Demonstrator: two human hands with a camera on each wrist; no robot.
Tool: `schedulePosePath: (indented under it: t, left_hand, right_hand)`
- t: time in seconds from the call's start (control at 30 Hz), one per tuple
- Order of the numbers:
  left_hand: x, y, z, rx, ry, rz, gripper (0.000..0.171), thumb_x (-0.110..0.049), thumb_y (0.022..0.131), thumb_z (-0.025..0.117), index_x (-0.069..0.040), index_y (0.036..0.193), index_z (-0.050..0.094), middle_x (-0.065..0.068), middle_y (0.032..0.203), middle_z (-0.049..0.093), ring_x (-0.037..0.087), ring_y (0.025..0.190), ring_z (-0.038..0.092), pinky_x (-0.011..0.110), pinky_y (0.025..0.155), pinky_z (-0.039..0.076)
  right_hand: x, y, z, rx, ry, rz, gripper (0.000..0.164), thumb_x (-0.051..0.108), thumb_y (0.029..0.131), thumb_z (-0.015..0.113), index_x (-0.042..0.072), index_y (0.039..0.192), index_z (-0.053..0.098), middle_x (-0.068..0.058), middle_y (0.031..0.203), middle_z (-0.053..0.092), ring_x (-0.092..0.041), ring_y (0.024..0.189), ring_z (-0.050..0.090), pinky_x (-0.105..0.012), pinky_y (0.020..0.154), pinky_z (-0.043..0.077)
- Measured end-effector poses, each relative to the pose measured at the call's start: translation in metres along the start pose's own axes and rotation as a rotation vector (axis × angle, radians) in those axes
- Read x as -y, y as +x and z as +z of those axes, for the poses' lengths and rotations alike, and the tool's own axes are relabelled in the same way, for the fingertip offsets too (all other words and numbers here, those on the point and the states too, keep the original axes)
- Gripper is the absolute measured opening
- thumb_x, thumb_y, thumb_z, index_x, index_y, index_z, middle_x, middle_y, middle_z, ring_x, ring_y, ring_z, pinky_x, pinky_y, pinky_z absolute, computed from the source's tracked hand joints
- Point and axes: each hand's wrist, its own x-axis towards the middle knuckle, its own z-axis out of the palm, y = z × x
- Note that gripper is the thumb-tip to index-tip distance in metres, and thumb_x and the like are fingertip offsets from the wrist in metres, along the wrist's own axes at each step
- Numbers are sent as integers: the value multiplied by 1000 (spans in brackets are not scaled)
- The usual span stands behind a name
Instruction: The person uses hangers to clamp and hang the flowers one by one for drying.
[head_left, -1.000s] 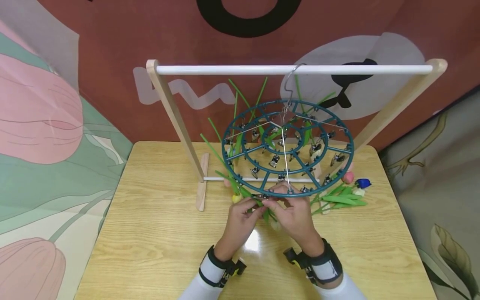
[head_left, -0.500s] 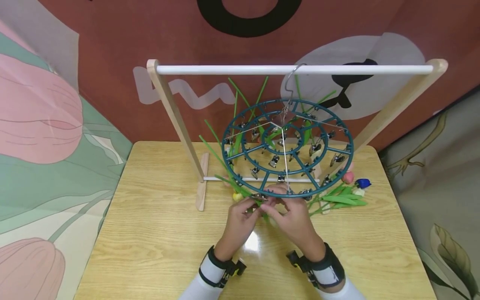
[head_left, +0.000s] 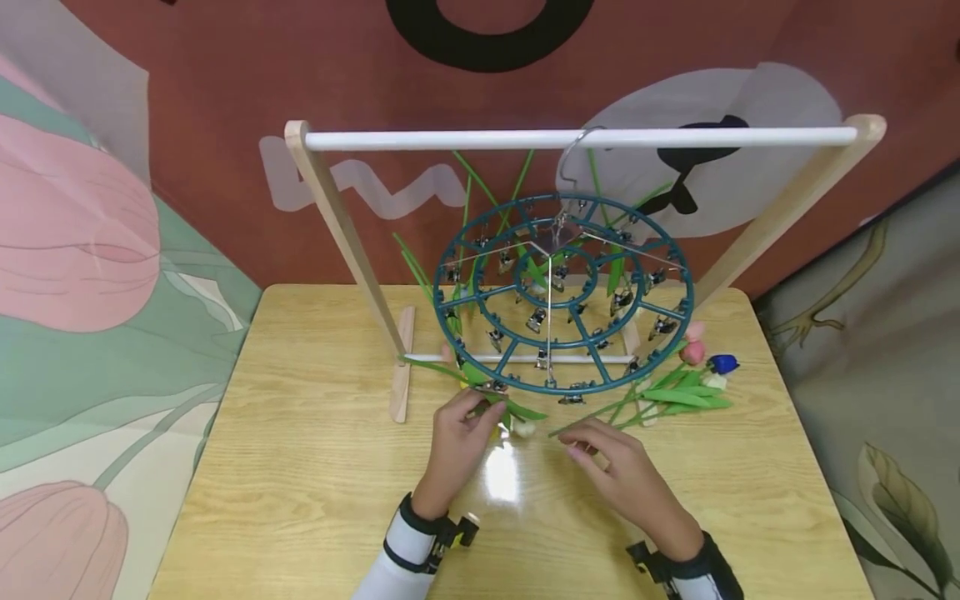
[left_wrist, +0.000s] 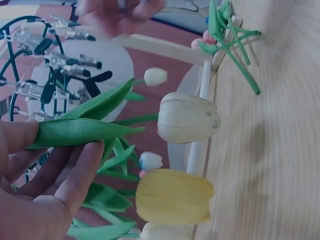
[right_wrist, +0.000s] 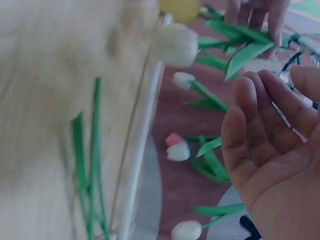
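My left hand (head_left: 465, 429) pinches a white tulip (left_wrist: 189, 117) by its green leaves (left_wrist: 80, 131), between thumb and fingers. Its bloom points down at the table, below the front of a round teal clip hanger (head_left: 690, 292). A metal clip (head_left: 491, 387) sits right above the left fingertips. Beside the white bloom, a yellow tulip (left_wrist: 175, 196) hangs in the left wrist view. My right hand (head_left: 618, 467) holds nothing; its fingers are loosely bent, palm showing in the right wrist view. Loose green stems (right_wrist: 95, 165) lie near it on the table.
The hanger hooks over the white bar (head_left: 450, 141) of a wooden-ended stand (head_left: 337, 217). Several tulips hang from it, stems up. At the right of the table lie more tulips, with a blue bloom (head_left: 723, 364) and a pink bloom (head_left: 693, 352).
My right hand has come away from the tulip and the hanger's rim, moving right and towards me. The left hand still holds the tulip, slightly further left. The hanger has swung a little left.
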Motion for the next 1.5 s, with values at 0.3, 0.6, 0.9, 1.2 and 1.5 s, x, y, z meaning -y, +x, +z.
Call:
schedulePosePath:
  t: [0.3, 0.6, 0.9, 1.2, 1.5]
  left_hand:
    - [10, 2, -16, -88, -13, -41, 17, 0, 96, 70, 2, 111, 75, 18, 112, 74, 25, 97, 74, 35, 75, 66]
    - [15, 8, -30, -145, -15, -60, 15, 0, 96, 69, 3, 110, 75, 18, 113, 74, 28, 91, 75, 38, 67, 66]
    - [20, 17, -41, -190, 10, -77, 14, -2, 98, 69, 0, 110, 75, 15, 112, 73, 19, 87, 74, 42, 69, 66]
    - [15, 28, -46, -218, 38, -75, 9, 0, 97, 68, 5, 103, 72, 19, 110, 72, 32, 98, 73, 26, 77, 65]
    - [8, 38, -47, -234, 106, -41, 19, 1, 95, 70, 4, 115, 69, 19, 112, 69, 32, 104, 71, 25, 83, 64]
  right_hand:
    - [-11, -9, -5, 5, -59, 74, 15, 7, 97, 70, 17, 108, 75, 9, 101, 73, 2, 84, 63, -18, 66, 57]
    - [-15, -8, -10, 0, -68, 78, 16, 5, 97, 70, 17, 107, 74, 6, 99, 72, 1, 85, 63, -17, 64, 56]
    - [-24, -12, -17, -6, -117, 115, 14, 9, 99, 68, 18, 108, 74, 5, 97, 72, 1, 84, 62, -18, 62, 55]
    - [-41, -17, -35, -11, -231, 179, 13, 9, 100, 68, 12, 111, 74, 1, 97, 71, -6, 84, 64, -23, 64, 59]
    - [-68, -17, -50, -9, -421, 110, 24, -3, 86, 78, 2, 109, 72, -14, 104, 71, -31, 94, 69, -46, 73, 61]
